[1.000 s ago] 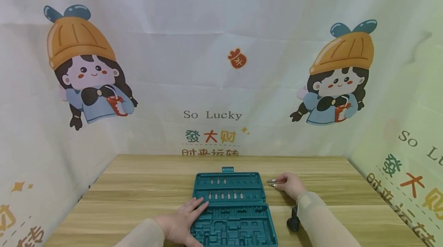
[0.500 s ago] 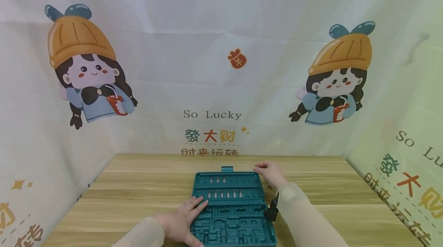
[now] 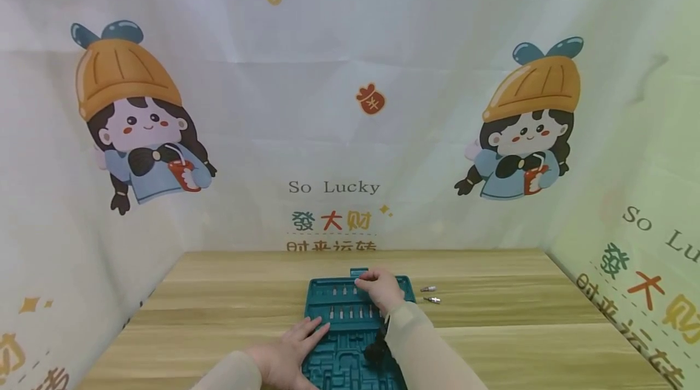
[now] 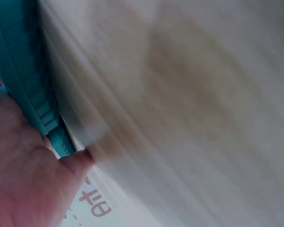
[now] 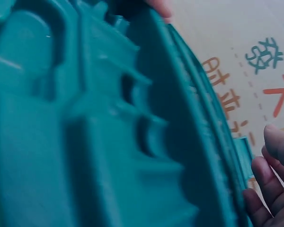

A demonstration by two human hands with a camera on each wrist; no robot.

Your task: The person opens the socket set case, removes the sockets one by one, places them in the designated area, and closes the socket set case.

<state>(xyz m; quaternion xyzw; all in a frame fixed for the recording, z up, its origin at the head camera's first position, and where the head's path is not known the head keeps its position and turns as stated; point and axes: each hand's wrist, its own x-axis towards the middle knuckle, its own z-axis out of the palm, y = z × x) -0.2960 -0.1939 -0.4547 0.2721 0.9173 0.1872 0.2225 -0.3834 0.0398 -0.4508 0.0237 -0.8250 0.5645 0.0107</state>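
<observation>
A teal plastic tool case (image 3: pixel 319 296) lies unfolded on the table, its far half holding silver bits in two rows. Several bits (image 3: pixel 351 312) stand in the nearer row, and a few more (image 3: pixel 344 291) in the far row. My right hand (image 3: pixel 384 290) is over the far row, thumb and fingertips drawn together right beside the last bit there. Whether a bit is between them I cannot tell. Curled fingers (image 5: pixel 270 184) show by the case's edge in the right wrist view. My left hand (image 3: pixel 285 353) rests on the case's left edge, fingers spread.
Two loose silver bits (image 3: pixel 432 300) lie on the wooden table (image 3: pixel 525 311) just right of the case. The near half of the case (image 3: pixel 341 359) has moulded compartments. A printed cloth backdrop (image 3: pixel 328 135) rises behind the table.
My right hand has moved left from beside the loose bits, past the case's far right corner, to over the far row. The left hand stays on the case's left edge.
</observation>
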